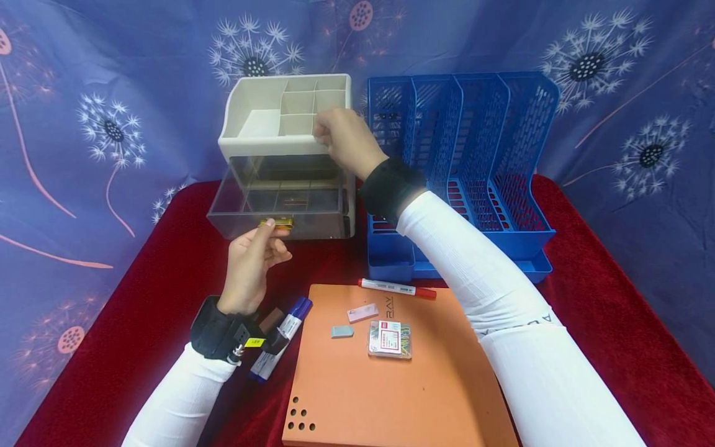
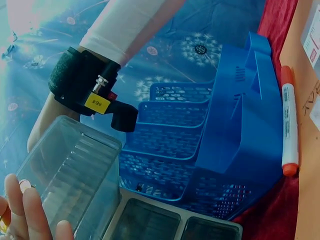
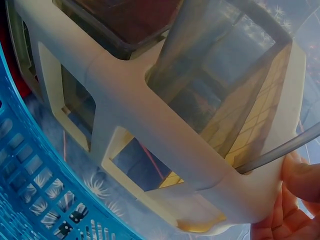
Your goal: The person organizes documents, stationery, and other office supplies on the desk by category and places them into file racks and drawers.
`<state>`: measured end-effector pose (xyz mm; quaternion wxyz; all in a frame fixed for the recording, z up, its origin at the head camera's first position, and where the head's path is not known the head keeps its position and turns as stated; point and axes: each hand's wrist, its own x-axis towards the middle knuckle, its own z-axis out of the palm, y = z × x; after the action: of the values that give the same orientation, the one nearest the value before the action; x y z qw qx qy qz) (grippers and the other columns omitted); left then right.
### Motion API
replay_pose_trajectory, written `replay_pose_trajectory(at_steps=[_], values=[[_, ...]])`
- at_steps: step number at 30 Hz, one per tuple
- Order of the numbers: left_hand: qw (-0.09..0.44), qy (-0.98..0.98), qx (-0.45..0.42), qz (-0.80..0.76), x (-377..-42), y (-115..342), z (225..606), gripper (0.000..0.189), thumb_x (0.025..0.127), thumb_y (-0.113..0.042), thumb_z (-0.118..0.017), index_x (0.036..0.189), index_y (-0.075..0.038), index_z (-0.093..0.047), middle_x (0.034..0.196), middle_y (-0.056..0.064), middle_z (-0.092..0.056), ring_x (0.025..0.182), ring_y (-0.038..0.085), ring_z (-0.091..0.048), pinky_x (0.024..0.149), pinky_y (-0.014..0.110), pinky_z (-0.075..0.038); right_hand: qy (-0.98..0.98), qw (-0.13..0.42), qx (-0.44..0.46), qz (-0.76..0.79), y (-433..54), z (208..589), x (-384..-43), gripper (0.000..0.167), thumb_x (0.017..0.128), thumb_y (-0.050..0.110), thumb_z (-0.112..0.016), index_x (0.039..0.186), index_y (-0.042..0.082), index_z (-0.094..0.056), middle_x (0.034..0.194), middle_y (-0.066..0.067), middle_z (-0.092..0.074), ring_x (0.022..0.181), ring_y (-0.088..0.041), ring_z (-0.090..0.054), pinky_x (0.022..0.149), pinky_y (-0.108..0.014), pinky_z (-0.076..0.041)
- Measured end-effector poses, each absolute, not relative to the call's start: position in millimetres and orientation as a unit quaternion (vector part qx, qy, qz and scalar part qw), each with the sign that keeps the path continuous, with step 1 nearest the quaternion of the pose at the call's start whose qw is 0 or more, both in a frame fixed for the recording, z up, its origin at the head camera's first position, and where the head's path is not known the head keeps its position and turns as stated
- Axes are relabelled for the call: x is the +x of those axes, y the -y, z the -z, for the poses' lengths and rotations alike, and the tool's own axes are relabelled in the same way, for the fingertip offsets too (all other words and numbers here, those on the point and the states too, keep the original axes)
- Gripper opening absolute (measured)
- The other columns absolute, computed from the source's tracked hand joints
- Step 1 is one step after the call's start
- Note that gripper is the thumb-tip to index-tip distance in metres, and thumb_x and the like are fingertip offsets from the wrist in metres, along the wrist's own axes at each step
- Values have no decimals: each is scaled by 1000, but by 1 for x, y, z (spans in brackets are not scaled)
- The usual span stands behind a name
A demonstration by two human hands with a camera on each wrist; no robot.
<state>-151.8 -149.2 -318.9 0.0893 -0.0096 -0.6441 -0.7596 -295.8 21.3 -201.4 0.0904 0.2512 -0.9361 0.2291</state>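
A white desk organizer [image 1: 257, 147] stands at the back, its clear drawer [image 1: 321, 226] pulled out toward me. My left hand [image 1: 246, 270] pinches the gold drawer handle [image 1: 283, 223] between thumb and fingers. At the organizer's upper right front corner, my right hand [image 1: 349, 139] grips the edge of the top. The right wrist view shows thumb and fingers of the right hand [image 3: 295, 205] around that corner, beside the white frame [image 3: 130, 100]. Through the tinted drawer wall, dividers and a small reddish thing show inside.
A blue file rack [image 1: 469, 241] stands right of the organizer. In front, an orange board [image 1: 357, 394] bears a red marker [image 1: 391, 287], a clear box [image 1: 389, 339] of colored pieces, a pink block [image 1: 362, 312] and a grey block [image 1: 342, 331]. Blue-capped markers [image 1: 296, 313] lie left of it.
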Motion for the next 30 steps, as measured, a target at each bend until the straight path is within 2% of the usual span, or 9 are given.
replay_pose_trajectory(at_steps=[7,11,14,19,24,30], values=[[55,683,-47,727,-151,164,319,20,96,-23,-54,88,-11,-68,71,-1,-66,65,12,-65,70,26,-56,937,104,260,-208,-19,204,-296,13,92,5,-55,101,8,-65,108,-5,-64,101,-18,-57,95,-28,-44],[27,745,-70,663,-147,175,318,19,95,-18,-56,96,-1,-65,80,-1,-68,71,16,-66,71,26,-55,938,107,260,-202,-19,204,-296,13,93,6,-55,101,8,-65,109,-5,-64,100,-18,-56,95,-27,-44],[0,791,-78,607,-144,181,320,26,94,-19,-57,104,5,-61,87,3,-68,76,18,-66,73,26,-55,939,108,259,-199,-19,203,-296,15,93,7,-54,104,8,-65,111,-5,-63,103,-18,-56,97,-27,-43],[-33,844,-97,526,-140,188,326,26,92,-19,-60,109,1,-61,96,13,-68,81,19,-65,74,27,-54,937,110,260,-205,-21,204,-296,15,93,6,-55,104,8,-65,112,-6,-63,104,-18,-56,98,-27,-42],[-25,884,-140,446,-136,190,336,17,88,-14,-66,103,-6,-66,93,9,-70,78,18,-65,70,26,-54,936,111,262,-206,-21,205,-297,16,92,6,-56,105,8,-65,112,-6,-63,105,-18,-56,98,-26,-42],[-28,922,-166,348,-127,188,344,16,82,-10,-71,97,-7,-67,81,-1,-68,64,11,-58,52,24,-51,938,109,258,-203,-20,204,-296,15,92,6,-55,103,8,-64,110,-5,-62,102,-17,-54,96,-26,-42]])
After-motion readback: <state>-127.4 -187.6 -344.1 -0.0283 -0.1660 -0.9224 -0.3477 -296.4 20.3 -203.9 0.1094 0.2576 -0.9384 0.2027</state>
